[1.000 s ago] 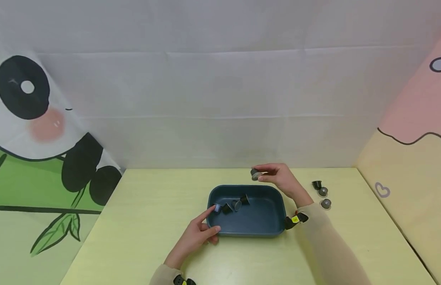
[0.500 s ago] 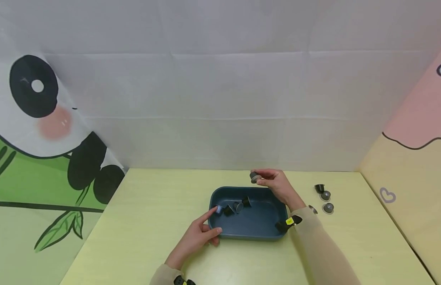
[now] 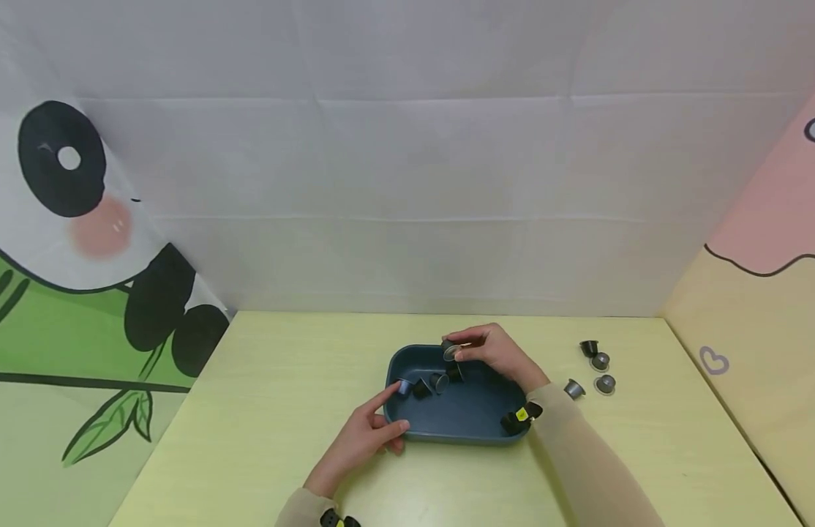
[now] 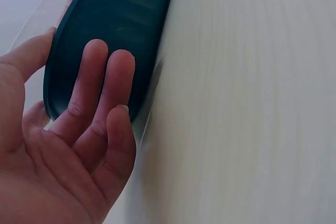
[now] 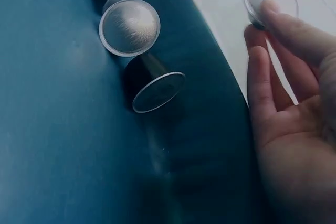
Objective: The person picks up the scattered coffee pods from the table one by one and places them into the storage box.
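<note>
A person's right hand is pinching a small dark foil-topped capsule over the far rim of the dark teal rectangular plastic tray, directly above four capsules lying inside. The left hand, fingers relaxed, is bracing the tray's near-left corner on the pale yellow desk.

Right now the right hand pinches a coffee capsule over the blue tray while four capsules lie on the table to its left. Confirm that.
Wrong side: the head view shows the four loose capsules lying to the right of the blue tray, not its left. The right hand does pinch a coffee capsule over it.
</note>
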Action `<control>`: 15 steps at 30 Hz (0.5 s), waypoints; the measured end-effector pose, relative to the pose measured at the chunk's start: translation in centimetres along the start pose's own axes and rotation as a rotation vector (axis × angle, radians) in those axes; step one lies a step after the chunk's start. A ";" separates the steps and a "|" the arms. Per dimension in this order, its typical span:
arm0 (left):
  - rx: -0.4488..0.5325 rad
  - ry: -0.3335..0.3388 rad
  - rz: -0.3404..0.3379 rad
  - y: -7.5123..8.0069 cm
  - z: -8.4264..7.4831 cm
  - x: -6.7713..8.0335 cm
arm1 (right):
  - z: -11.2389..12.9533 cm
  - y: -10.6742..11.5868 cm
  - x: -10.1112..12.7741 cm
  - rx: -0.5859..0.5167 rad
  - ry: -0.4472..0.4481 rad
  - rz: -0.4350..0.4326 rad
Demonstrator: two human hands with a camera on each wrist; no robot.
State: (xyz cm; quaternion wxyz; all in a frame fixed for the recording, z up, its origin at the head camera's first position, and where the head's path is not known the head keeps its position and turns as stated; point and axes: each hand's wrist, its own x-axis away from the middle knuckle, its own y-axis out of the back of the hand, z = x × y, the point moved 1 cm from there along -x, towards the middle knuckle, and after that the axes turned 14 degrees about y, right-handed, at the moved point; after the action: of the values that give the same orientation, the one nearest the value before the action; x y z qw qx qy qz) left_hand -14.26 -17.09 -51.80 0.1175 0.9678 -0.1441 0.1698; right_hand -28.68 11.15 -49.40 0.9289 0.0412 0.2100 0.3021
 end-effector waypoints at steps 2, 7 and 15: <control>-0.002 0.006 0.001 0.0 0.0 0.0 | 0.1 -0.3 0.0 0.015 -0.007 0.064; -0.008 0.016 -0.002 0.0 0.1 -0.1 | -0.1 -0.6 0.1 0.050 -0.045 0.240; -0.005 0.024 -0.006 0.0 -0.1 0.0 | -0.5 -0.7 0.2 0.074 -0.092 0.399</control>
State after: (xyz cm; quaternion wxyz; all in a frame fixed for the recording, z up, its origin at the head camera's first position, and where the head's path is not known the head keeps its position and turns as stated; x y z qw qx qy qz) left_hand -14.33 -17.00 -51.70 0.1222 0.9658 -0.1400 0.1807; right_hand -28.37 10.68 -50.08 0.8571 0.1298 0.1662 0.4700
